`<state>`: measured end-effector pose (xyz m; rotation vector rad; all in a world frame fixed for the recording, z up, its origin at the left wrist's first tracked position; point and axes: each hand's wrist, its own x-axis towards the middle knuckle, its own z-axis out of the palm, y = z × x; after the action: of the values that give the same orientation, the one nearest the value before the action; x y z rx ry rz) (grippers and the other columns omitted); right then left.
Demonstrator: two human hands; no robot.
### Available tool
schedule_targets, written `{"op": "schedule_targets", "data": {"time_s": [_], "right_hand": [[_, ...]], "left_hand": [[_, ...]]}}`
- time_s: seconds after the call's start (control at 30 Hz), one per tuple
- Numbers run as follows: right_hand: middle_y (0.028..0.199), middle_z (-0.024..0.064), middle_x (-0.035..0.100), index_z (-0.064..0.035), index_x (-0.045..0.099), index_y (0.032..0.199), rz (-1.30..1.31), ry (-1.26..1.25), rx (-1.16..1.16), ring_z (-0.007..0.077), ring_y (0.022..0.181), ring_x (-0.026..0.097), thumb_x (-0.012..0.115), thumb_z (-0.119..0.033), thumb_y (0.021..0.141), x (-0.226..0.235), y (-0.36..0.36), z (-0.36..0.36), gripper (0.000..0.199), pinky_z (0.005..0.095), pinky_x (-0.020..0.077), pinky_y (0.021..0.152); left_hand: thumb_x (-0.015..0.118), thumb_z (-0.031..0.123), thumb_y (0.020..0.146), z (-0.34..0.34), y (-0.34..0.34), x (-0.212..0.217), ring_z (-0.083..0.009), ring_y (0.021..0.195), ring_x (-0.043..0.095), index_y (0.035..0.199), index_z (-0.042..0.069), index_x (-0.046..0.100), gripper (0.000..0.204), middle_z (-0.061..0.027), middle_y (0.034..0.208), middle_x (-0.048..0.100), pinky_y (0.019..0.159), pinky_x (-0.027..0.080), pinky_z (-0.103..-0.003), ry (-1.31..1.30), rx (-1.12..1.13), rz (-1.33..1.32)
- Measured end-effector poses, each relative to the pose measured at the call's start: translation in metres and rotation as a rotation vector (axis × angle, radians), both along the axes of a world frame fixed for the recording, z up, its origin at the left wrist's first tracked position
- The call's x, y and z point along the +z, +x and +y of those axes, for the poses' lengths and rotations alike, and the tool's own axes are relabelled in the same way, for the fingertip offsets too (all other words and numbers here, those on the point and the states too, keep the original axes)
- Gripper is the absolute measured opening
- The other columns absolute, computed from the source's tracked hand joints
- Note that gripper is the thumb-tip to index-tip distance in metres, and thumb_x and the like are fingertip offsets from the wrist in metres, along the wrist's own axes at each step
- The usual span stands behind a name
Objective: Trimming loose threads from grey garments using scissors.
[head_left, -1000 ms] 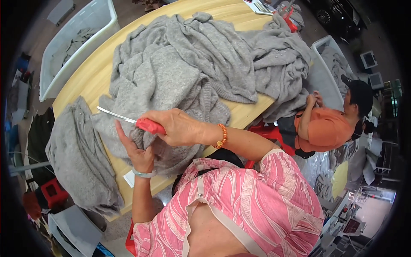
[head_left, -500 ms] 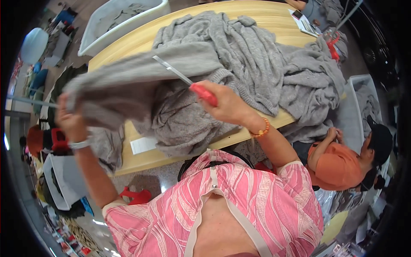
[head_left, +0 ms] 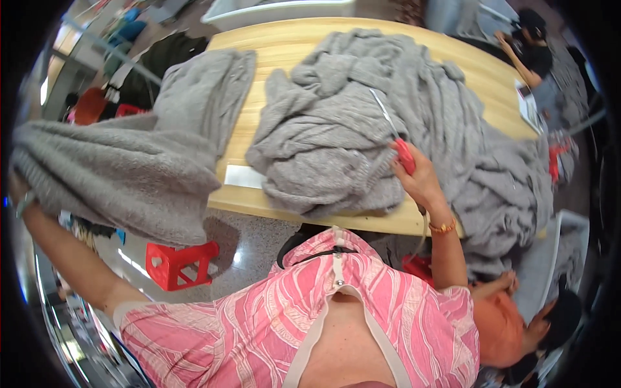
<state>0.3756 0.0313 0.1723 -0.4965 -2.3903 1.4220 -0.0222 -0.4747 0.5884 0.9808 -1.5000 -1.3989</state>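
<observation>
At the far left my left hand [head_left: 19, 189] is closed on the edge of a grey knitted garment [head_left: 123, 178]. The garment hangs stretched out past the table's left corner, its near end in front of a folded grey knit stack [head_left: 204, 97]. My right hand [head_left: 424, 182] grips red-handled scissors [head_left: 387, 116], their slim metal blades pointing away and up to the left. Those blades are over a large heap of grey knitwear [head_left: 330, 145] in the middle of the table. How far above the cloth they are, I cannot tell.
The pale wooden table [head_left: 284, 32] carries a white card [head_left: 244, 176] near its front edge. A red plastic stool [head_left: 181, 265] stands on the floor at left. One person in orange [head_left: 498, 330] sits at right beside a white bin [head_left: 569, 239]; another in black [head_left: 537, 61] sits at far right.
My left hand has swung the garment further left, off the heap. The right hand, still holding the scissors, appears further right. The view has shifted, showing the folded stack more fully.
</observation>
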Motion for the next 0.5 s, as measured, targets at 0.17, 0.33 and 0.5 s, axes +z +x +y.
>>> {"op": "schedule_targets", "data": {"time_s": [0.17,0.33,0.5], "right_hand": [[0.081,0.0017,0.058,-0.0028,0.056,0.117,-0.056,-0.038,-0.022,0.009,0.077,0.056,0.056,-0.001,0.084,-0.009,-0.014,0.004,0.033,0.0235,0.0451,0.071],[0.083,0.0021,0.058,-0.0022,0.055,0.117,-0.086,0.015,-0.071,0.0093,0.074,0.055,0.055,-0.001,0.085,-0.027,-0.041,0.01,0.032,0.024,0.0457,0.067],[0.082,0.0019,0.058,-0.0018,0.054,0.118,-0.188,-0.014,-0.172,0.0084,0.067,0.053,0.055,0.0,0.084,-0.034,-0.077,0.002,0.034,0.0233,0.0451,0.061]], "left_hand": [[0.072,0.013,0.08,-0.171,-0.119,0.023,-0.0251,0.1,0.062,0.116,-0.011,0.053,0.047,-0.016,0.114,0.06,0.088,0.051,-0.034,-0.573,-0.864,0.33],[0.083,0.016,0.065,-0.202,-0.208,0.048,-0.0255,0.094,0.063,0.112,-0.015,0.056,0.062,-0.0201,0.113,0.061,0.083,0.053,-0.036,-0.683,-0.55,0.452],[0.079,0.013,0.07,-0.119,-0.326,-0.024,-0.0242,0.089,0.064,0.106,-0.01,0.062,0.046,-0.0181,0.106,0.064,0.077,0.055,-0.034,-0.435,-0.444,0.483]]}}
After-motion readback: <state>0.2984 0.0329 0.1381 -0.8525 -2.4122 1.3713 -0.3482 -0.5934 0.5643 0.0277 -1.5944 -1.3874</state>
